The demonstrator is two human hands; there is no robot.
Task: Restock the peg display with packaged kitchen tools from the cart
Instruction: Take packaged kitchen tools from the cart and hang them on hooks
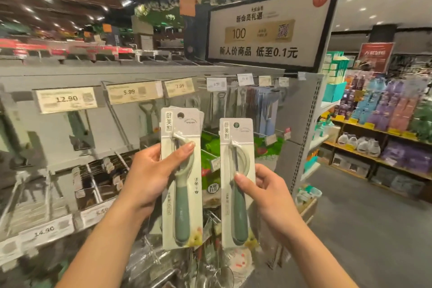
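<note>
My left hand [149, 175] grips a small stack of carded green peelers [184, 217], thumb across the front card. My right hand [261, 194] pinches a single carded green peeler [237, 222] by its lower half, thumb on the front. Both packs stand upright in front of the grey peg display [58, 128], side by side and apart. Each card has a hang hole at its top. The pegs behind carry hanging kitchen tools and price tags reading 12.90, 5.99 and 7.99. Below my hands lies the cart [187, 269] with packaged metal tools.
A large white promotion sign [266, 33] tops the display's end. Green packs [210, 149] hang behind the two cards. At the right an open aisle floor [362, 229] leads to wooden shelves [378, 154] with bottles and boxes. A small crate stands at the display's corner.
</note>
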